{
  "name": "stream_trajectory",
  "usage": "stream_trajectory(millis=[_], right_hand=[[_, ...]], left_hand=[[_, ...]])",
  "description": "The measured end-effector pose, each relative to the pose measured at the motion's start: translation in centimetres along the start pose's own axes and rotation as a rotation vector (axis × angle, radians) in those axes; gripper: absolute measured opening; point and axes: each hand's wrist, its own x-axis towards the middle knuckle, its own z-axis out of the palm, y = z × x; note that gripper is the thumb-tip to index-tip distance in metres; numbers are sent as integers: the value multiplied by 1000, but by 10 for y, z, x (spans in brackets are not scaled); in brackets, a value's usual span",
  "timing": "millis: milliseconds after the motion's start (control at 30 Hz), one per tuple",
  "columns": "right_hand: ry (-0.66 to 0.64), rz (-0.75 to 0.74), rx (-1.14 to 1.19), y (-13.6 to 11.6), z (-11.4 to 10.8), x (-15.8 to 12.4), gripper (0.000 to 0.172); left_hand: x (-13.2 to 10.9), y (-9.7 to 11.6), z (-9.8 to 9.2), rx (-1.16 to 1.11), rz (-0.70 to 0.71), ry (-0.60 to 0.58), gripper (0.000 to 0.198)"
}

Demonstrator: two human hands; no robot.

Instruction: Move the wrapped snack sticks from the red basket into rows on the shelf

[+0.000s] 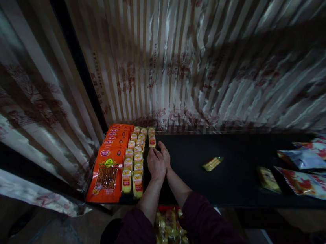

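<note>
Fingers (pixel 154 151) of the left hand (pixel 155 165) and right hand (pixel 165 156) rest bunched together on the dark counter (pixel 234 172); I cannot tell whether they grip anything. They sit just beside the rows of small yellow packets (pixel 135 161), with orange packs (pixel 111 160) beyond those. A loose yellow packet (pixel 212 163) lies to the right, and foil bags (pixel 310 183) lie well apart.

This is looking like a small snack shop or stall. Orange snack packets (pixel 109 172) are lying in a neat overlapping row on a dark shelf (pixel 234 168), small yellow packets (pixel 134 157) are standing in lines beside them, and larger bags (pixel 313 182) are lying loose at the right. Striped paper (pixel 202 54) is covering the wall behind.
</note>
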Motion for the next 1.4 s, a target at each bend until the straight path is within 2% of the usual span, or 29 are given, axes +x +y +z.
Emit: stream_trajectory(millis=[100, 267, 500, 700, 900, 1133, 1267, 1400], right_hand=[[-20, 63, 36, -6, -5, -17, 53], [-45, 74, 89, -14, -13, -41, 48], [-59, 108, 164, -23, -24, -63, 45], [-77, 158, 230, -32, -33, -84, 41], [-106, 210, 263, -45, -42, -111, 38], [-169, 183, 206, -64, -58, -133, 39], [-184, 144, 181, -69, -64, -153, 39], [-200, 38, 97, -68, -66, -179, 38]], left_hand=[[-14, -2, -8, 10, -27, -48, 40], [-37, 0, -23, 13, -69, -61, 40], [-58, 5, -42, 25, -70, -74, 38], [-76, 6, -57, 42, -111, -135, 38], [-94, -10, -65, 2, -118, -189, 35], [-105, -30, -67, -17, -136, -220, 32], [-117, -42, -74, -220, -110, -256, 29], [-133, -59, -90, -397, -87, -284, 23]])
